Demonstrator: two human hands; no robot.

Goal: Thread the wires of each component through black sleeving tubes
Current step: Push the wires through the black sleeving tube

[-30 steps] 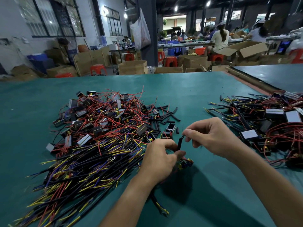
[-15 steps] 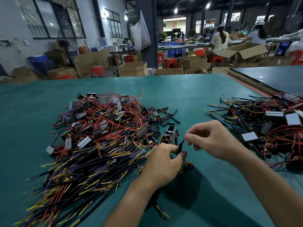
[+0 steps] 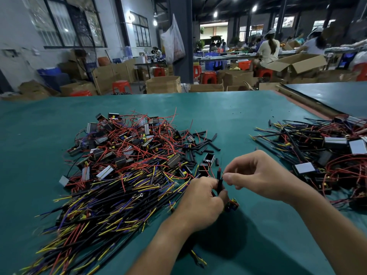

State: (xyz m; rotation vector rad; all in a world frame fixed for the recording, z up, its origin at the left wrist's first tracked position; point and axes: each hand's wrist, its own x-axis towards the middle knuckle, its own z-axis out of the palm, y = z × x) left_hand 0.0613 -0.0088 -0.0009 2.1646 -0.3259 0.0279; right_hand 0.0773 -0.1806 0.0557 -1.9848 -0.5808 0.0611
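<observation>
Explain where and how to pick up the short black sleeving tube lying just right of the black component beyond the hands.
Pinch the sleeving tube mid-length across its width, from above and the right: it lies flat on the mat, with bare mat to its right and the black component close on its left.

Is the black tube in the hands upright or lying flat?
Upright. The left hand grips the black tube roughly vertical, a red wire showing at its top end.

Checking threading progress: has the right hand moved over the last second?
Yes, slightly: the right hand, pinching a wire, has drawn toward the person, away from the loose black component, closing on the left hand that grips the sleeving tube.
</observation>
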